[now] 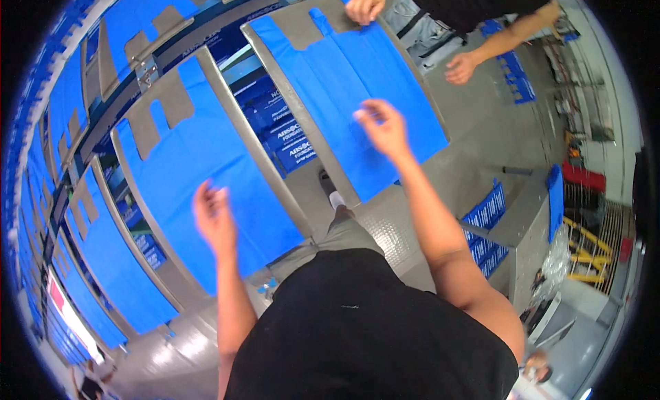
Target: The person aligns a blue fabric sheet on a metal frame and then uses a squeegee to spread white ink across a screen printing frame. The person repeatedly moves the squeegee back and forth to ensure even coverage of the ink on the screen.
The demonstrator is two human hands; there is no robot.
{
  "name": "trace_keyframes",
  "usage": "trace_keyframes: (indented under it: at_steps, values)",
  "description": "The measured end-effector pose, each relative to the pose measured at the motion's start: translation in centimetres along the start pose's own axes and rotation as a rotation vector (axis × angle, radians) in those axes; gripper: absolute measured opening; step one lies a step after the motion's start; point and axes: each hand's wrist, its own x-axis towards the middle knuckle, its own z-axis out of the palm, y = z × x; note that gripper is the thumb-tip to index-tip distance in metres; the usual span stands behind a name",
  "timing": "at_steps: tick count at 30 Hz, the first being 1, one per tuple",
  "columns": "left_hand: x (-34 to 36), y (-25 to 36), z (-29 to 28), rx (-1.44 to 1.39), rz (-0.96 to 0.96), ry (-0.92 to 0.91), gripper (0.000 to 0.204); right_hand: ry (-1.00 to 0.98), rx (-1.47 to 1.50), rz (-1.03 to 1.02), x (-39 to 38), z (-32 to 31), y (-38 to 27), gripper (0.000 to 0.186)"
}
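Observation:
My left hand point(214, 211), slightly blurred with loosely bent fingers apart, is over the middle blue fabric sheet point(179, 159) on a grey metal board point(270, 197). My right hand point(381, 128) is open, fingers bent, over the blue sheet point(405, 94) on the board to the right; whether it touches is unclear. Neither hand appears to hold anything. Both sheets have cutouts at their far ends that show grey board. Blue printed pieces point(289, 145) lie lower down, seen through the gap between the boards.
A co-worker's hand point(364, 6) is at the right board's far edge; their other hand point(460, 68) hangs beside it. More sheeted boards point(117, 255) line the left. A grey bench point(522, 255), yellow racks point(584, 255) and a red object point(584, 173) stand right. Another person point(93, 386) is lower left.

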Motion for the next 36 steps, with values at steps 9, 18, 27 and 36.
trace_keyframes:
  at_steps: [9,18,27,36]
  values:
    - [0.1,-2.3,24.4,-0.112,-0.387,-0.085,0.078,0.067,-0.447,0.135,13.4,-12.1,13.5,0.073]
    - [-0.5,0.0,26.2,-0.375,-0.378,-0.060,0.037,-0.034,-0.145,0.337,15.5,-12.4,17.5,0.072]
    - [-0.5,-0.3,26.4,-0.454,-0.382,-0.059,0.034,-0.019,0.049,0.428,15.9,-12.3,19.1,0.059]
    - [-0.3,-0.8,25.9,-0.506,-0.449,-0.060,0.027,-0.034,0.267,0.503,16.0,-12.7,16.9,0.047]
